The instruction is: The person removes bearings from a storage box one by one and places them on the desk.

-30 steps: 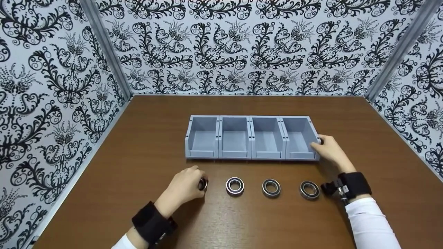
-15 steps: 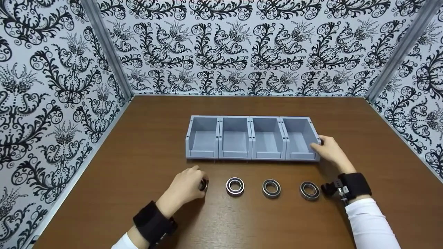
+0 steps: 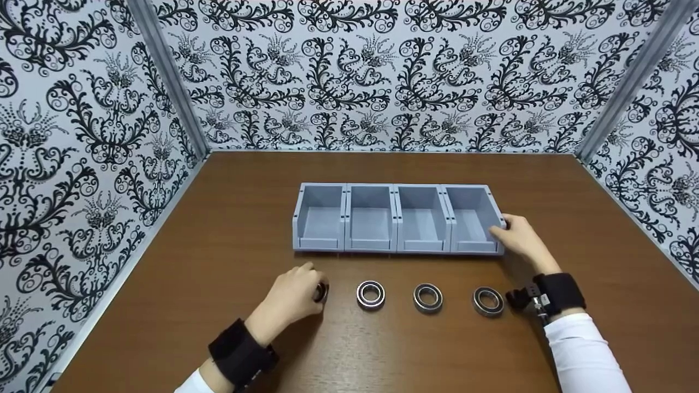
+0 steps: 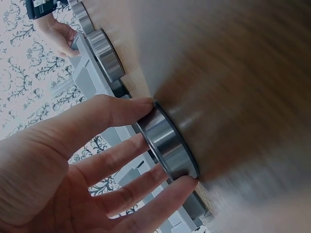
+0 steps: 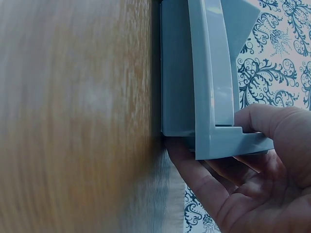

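Note:
My left hand pinches a ball bearing between thumb and fingers, low over the table at the left end of a row. Three more bearings lie flat to its right: one nearby, another in the middle, and a third below my right hand. A grey-blue row of joined bins stands behind them, its compartments bare inside. At the rightmost bin, my right hand grips the side wall, thumb inside and fingers outside, as the right wrist view shows.
The brown wooden table carries everything. Patterned black-and-white panels rise at the back and on both sides, joined by grey metal posts. Black straps with cameras sit on both wrists.

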